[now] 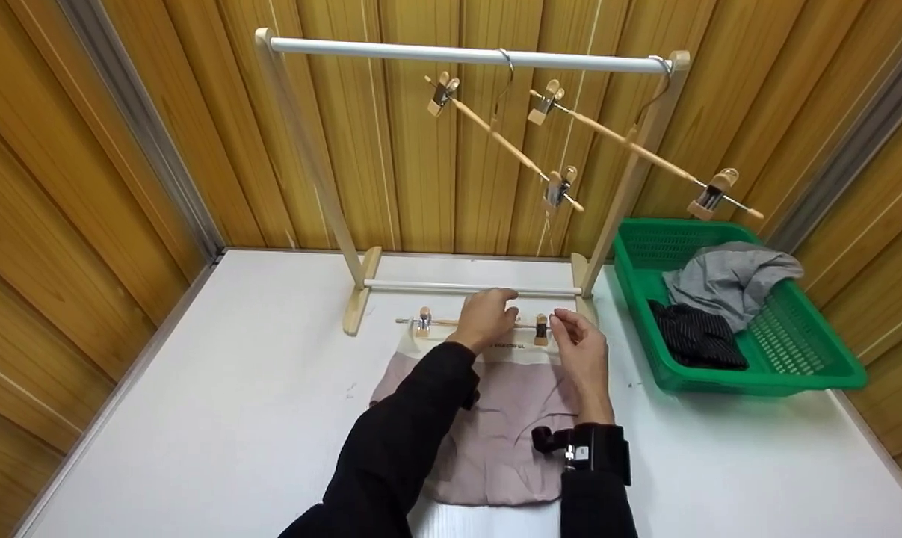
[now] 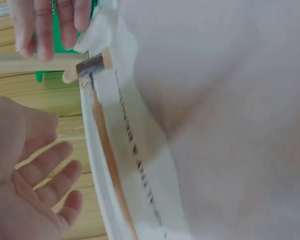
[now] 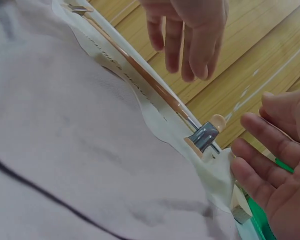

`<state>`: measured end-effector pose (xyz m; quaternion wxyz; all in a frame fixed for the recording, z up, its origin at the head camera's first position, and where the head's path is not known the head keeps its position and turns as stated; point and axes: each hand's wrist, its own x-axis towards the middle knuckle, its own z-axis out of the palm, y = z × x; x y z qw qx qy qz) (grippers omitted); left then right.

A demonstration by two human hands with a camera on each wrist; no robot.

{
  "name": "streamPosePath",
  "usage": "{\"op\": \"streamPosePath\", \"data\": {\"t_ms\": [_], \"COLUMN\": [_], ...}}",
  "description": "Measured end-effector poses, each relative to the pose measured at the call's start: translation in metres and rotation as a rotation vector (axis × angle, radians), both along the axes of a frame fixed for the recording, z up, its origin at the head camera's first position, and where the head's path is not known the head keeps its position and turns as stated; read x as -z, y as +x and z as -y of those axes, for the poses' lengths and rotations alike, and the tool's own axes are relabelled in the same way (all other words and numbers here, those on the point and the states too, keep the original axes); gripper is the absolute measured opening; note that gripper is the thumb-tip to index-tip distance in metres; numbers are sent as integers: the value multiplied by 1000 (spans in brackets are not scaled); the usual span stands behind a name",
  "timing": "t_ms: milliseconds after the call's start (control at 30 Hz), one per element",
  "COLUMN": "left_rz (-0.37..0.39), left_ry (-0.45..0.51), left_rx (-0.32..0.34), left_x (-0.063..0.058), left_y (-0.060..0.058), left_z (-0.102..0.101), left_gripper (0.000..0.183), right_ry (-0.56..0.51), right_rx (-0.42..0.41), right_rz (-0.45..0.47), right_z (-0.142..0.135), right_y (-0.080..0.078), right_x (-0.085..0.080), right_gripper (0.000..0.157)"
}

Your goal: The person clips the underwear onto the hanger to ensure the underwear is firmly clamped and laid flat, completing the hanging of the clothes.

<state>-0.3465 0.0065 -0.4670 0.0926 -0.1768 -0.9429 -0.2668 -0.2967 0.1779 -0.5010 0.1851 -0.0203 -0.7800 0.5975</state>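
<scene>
A mauve fabric item [image 1: 510, 441] with a cream top band [image 1: 451, 347] bearing dark lettering lies flat on the table. A wooden clip hanger [image 2: 107, 150] lies along the band, its left clip [image 1: 424, 321] and right clip [image 3: 204, 137] on the band. My left hand [image 1: 486, 317] is over the middle of the hanger, its fingers loosely bent and holding nothing. My right hand [image 1: 584, 350] is beside the right clip, its fingers at the band's corner; thumb and fingers are apart in the right wrist view. The fabric's underside is hidden.
Behind stands a rack with a white top rail [image 1: 391, 50]. From it hang two clip hangers, one near the middle [image 1: 507, 143] and one at the right [image 1: 645, 153]. A green basket [image 1: 764, 379] at right holds grey cloth [image 1: 727, 280] and black striped cloth [image 1: 693, 336].
</scene>
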Motion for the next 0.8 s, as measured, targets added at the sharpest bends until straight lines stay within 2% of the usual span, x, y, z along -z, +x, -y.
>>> {"op": "streamPosePath", "data": {"t_ms": [167, 267, 433, 533, 700, 800], "left_rz": [9, -8, -5, 13, 34, 35], "left_ry": [-55, -81, -128, -151, -166, -172], "left_rx": [-41, -75, -135, -158, -176, -177], "left_x": [1, 5, 14, 18, 21, 22], "left_y": [5, 9, 12, 13, 14, 15], "left_z": [12, 18, 24, 25, 27, 29], "left_gripper": [29, 21, 7, 7, 7, 5], "right_ry": [25, 31, 28, 43, 73, 86], "right_rx": [-62, -91, -139, -163, -196, -214], "right_rz": [6, -8, -33, -24, 15, 8], "right_z": [0, 1, 5, 8, 7, 5], "right_y": [-1, 1, 10, 15, 6, 1], "right_x": [3, 2, -12, -17, 0, 9], "right_gripper": [30, 30, 28, 29, 32, 33]}}
